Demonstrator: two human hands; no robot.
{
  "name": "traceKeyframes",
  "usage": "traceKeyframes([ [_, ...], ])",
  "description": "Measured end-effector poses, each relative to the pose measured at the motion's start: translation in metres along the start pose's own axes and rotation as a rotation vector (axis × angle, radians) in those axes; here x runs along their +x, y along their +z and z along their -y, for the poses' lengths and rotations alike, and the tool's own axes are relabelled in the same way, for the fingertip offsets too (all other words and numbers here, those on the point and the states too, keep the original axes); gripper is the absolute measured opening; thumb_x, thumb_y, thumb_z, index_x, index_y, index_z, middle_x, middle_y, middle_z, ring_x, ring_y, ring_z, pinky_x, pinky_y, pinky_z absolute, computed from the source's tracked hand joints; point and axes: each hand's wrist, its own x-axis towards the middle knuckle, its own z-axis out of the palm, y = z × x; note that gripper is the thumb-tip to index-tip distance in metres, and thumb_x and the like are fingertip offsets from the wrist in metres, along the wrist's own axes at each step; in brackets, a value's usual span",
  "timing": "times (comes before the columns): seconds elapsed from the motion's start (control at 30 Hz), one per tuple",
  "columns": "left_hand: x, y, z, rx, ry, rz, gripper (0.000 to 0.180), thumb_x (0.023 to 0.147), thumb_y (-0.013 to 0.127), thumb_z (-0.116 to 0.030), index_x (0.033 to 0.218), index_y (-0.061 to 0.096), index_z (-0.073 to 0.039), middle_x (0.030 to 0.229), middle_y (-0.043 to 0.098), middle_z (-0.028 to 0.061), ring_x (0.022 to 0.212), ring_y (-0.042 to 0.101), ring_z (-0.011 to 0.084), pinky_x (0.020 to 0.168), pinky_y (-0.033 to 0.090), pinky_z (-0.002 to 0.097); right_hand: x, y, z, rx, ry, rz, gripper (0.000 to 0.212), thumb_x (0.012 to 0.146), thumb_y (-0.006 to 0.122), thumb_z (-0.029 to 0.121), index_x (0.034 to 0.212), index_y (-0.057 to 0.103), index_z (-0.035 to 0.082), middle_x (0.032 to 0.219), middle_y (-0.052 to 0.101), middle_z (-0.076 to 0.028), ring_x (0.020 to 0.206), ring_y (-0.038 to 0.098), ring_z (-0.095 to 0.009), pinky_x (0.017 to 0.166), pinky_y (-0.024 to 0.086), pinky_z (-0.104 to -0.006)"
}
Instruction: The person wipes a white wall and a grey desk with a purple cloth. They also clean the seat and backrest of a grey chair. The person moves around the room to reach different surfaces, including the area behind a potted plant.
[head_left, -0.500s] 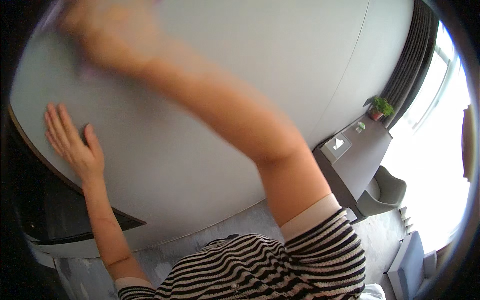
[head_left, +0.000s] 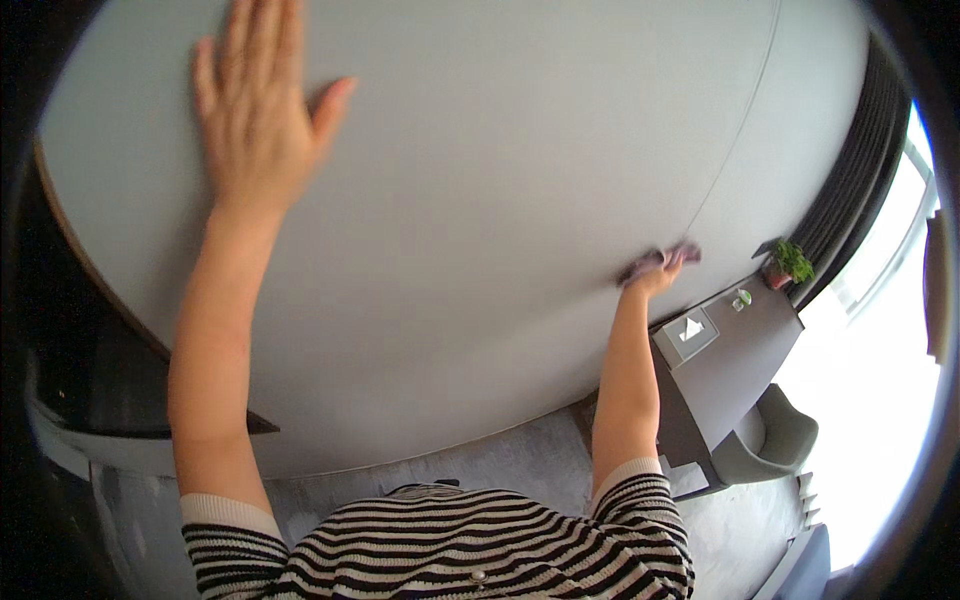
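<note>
A broad, light grey wall (head_left: 450, 220) fills the middle of the view. Raised high at the upper left, my left hand (head_left: 258, 115) is spread with its palm toward the wall, apparently resting on it, and it holds nothing. Far to the right and lower, my right hand (head_left: 655, 277) grips a crumpled purple-grey cloth (head_left: 660, 260) against the wall, close to a vertical seam line. The cloth is slightly blurred, and my fingers are partly hidden behind it.
At the right, a dark desk (head_left: 745, 340) against the wall carries a tissue box (head_left: 687, 335), a small glass item (head_left: 741, 299) and a potted plant (head_left: 788, 262). A grey chair (head_left: 770, 440) stands beside it. Dark curtains (head_left: 850, 160) frame a bright window. A black framed panel (head_left: 90, 350) is at left.
My right hand has swept with the cloth from the upper left down to the right side of the wall. My left hand has moved up and a little right.
</note>
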Motion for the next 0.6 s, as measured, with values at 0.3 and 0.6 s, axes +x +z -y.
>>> traceKeyframes([
  [0.3, -0.051, -0.046, -0.005, -0.360, 0.066, 0.300, 0.062, 0.085, 0.057, -0.027, 0.141, 0.038, -0.009, 0.148, 0.033, 0.0080, 0.138, 0.027, 0.0262, 0.112, 0.019, 0.0475, 0.019, 0.182, 0.197, -0.006, -0.551, 0.448, 0.039, 0.093, 0.057, 0.016, 0.128, 0.051, 0.000, 0.115, 0.060, -0.011, 0.098, 0.057, -0.016, 0.083, 0.048, -0.0293],
  [0.6, -0.163, -0.085, 0.025, -0.307, -0.211, 0.236, 0.056, 0.084, 0.056, -0.024, 0.136, 0.044, -0.008, 0.145, 0.037, 0.0091, 0.136, 0.032, 0.0271, 0.110, 0.023, 0.0476, -0.207, 0.379, 0.341, -0.302, -1.380, 0.462, 0.034, 0.093, 0.047, 0.015, 0.125, 0.053, 0.006, 0.125, 0.055, -0.010, 0.113, 0.053, -0.025, 0.098, 0.040, -0.0353],
])
